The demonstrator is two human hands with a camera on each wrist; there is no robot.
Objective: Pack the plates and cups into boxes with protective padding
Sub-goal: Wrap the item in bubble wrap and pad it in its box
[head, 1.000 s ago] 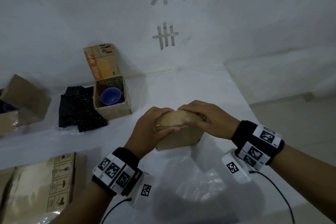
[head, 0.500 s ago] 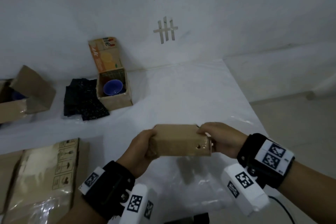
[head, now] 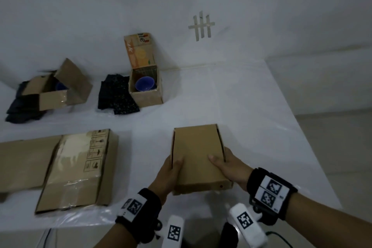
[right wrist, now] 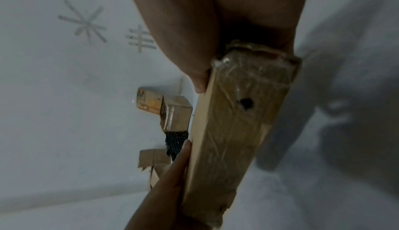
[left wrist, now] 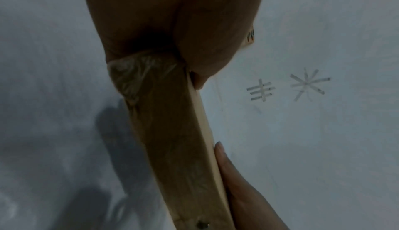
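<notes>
Closed cardboard box (head: 198, 157) rotated lid-up since earlier frame; left hand (head: 168, 175) and right hand (head: 231, 167) grip its sides above desk (head: 251, 106). Judged packed, awaiting placement.

Gripping a taped cardboard box (right wrist: 237, 131) with the right hand (right wrist: 215, 29), thumb on its pale lid; left hand's thumb (right wrist: 172, 174) pressing at seven o'clock; small printed carton (right wrist: 172, 112) and black cloth (right wrist: 175, 141) at nine o'clock
</notes>
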